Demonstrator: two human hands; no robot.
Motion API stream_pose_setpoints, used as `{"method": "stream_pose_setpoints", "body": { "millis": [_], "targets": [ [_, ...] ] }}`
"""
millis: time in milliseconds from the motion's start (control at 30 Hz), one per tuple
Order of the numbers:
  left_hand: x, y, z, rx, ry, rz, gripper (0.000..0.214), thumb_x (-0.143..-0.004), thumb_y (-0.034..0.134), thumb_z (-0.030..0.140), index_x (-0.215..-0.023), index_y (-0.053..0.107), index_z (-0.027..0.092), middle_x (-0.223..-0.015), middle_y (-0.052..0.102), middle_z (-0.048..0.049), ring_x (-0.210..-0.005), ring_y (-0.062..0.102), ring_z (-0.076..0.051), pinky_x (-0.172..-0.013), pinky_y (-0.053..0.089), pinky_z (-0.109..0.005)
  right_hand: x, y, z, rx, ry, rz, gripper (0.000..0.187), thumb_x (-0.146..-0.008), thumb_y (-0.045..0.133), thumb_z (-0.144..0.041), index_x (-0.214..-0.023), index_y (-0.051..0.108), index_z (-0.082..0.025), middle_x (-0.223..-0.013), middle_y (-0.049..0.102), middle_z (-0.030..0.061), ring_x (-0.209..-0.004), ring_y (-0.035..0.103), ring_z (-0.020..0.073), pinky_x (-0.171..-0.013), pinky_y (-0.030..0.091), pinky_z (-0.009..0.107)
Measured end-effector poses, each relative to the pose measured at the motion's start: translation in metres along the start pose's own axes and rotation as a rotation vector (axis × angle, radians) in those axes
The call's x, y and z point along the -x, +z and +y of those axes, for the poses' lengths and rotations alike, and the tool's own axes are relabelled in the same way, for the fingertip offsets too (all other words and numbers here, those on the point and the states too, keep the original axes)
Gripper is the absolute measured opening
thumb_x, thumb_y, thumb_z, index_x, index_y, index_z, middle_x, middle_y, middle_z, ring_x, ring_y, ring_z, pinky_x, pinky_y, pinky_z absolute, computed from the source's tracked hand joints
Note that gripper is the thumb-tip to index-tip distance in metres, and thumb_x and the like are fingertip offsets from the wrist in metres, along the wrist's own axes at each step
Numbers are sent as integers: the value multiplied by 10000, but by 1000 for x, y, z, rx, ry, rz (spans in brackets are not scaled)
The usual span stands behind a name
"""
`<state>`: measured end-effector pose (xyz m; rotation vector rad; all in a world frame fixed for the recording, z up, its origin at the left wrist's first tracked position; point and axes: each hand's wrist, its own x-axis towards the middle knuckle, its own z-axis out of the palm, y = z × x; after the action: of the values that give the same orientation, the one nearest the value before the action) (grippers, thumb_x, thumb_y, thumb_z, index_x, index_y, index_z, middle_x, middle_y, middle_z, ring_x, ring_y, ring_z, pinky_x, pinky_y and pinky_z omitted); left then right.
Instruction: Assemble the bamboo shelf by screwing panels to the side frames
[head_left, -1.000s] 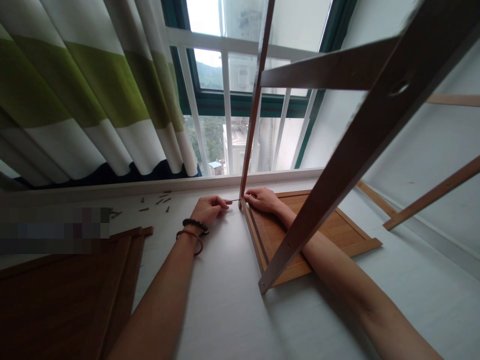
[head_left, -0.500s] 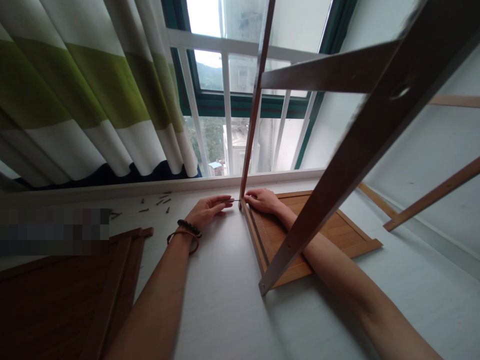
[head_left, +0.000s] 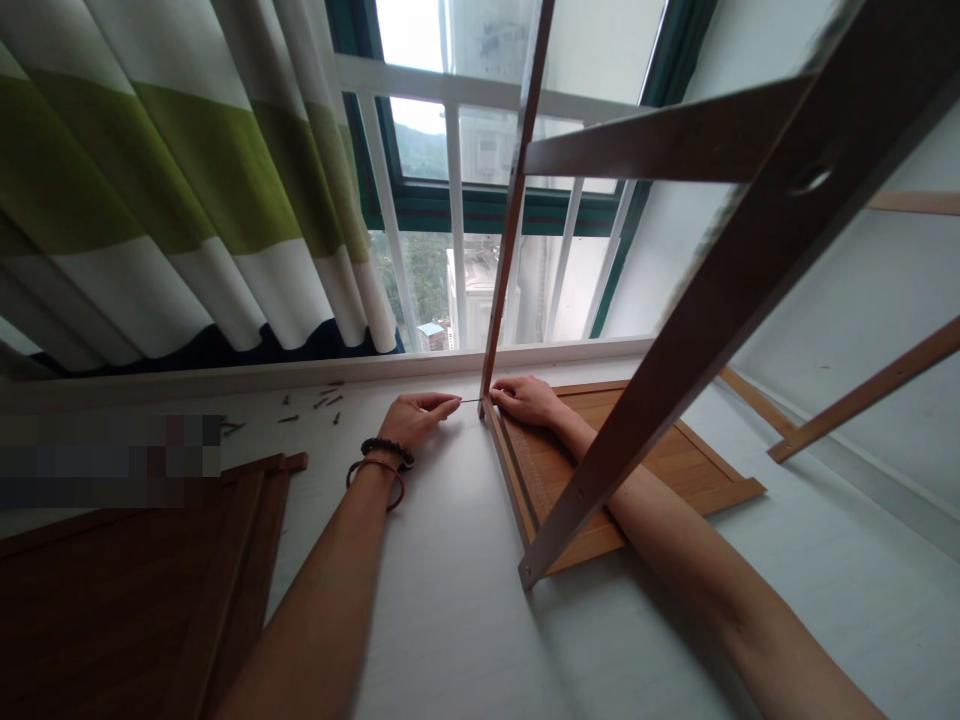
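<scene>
A wooden frame stands on the white surface, its uprights joined by rails. My left hand is left of the far upright's foot, thumb and fingers pinched on a thin metal rod that looks like an Allen key. Its tip meets the outer side of that upright near the bottom. On the opposite side, my right hand has its fingers curled against the corner where the upright meets the bottom rail. My right forearm passes behind the near upright, over a flat wooden panel.
Several loose screws lie left of my left hand, below the curtain. Dark wooden panels are at lower left. More wooden bars lean near the right wall. A barred window is behind.
My left hand has rotated at the wrist, its fingers more closed around the rod's outer end. My right hand and the frame stay nearly in place.
</scene>
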<state>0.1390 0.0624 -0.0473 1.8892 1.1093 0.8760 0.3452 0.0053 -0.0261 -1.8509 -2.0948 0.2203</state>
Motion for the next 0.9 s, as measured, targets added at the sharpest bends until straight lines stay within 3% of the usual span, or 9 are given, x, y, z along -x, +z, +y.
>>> {"method": "stream_pose_setpoints", "body": {
  "millis": [133, 267, 467, 700, 900],
  "targets": [
    [1, -1, 5, 5, -140, 33, 342, -695, 626, 504, -716, 747, 185, -650, 708, -26, -701, 632, -171, -688, 449, -240, 1, 0, 0, -2, -4, 13, 368, -907, 379, -423, -967, 675, -213, -883, 697, 37, -773, 592, 149, -624, 355, 211],
    [-3, 1, 8, 137, -222, 45, 308, -655, 691, 440, -759, 736, 153, -729, 733, -69, -772, 666, -204, -717, 481, -264, 0, 1, 1, -3, 3, 21, 367, -902, 382, -430, -972, 674, -218, -874, 696, 34, -770, 592, 147, -622, 350, 211],
    [-3, 4, 8, 309, -209, 68, 353, -596, 754, 365, -843, 705, 117, -804, 734, -110, -791, 676, -219, -695, 507, -290, -1, 3, 3, -7, 0, 21, 381, -900, 375, -444, -982, 671, -219, -880, 695, 35, -777, 592, 149, -625, 349, 213],
    [-1, 7, 2, 271, -152, 93, 433, -617, 725, 414, -943, 689, 132, -883, 731, -104, -819, 670, -192, -663, 485, -250, 0, 2, 1, -12, -6, 22, 384, -903, 368, -440, -949, 671, -208, -875, 694, 36, -761, 590, 141, -621, 348, 207],
    [-3, -3, 19, 76, -227, -56, 255, -681, 656, 376, -716, 732, 135, -721, 733, -64, -610, 621, -144, -605, 450, -232, -1, 1, 1, 1, 9, 22, 366, -902, 385, -428, -970, 672, -212, -866, 696, 38, -768, 595, 148, -623, 350, 213]
  ]
}}
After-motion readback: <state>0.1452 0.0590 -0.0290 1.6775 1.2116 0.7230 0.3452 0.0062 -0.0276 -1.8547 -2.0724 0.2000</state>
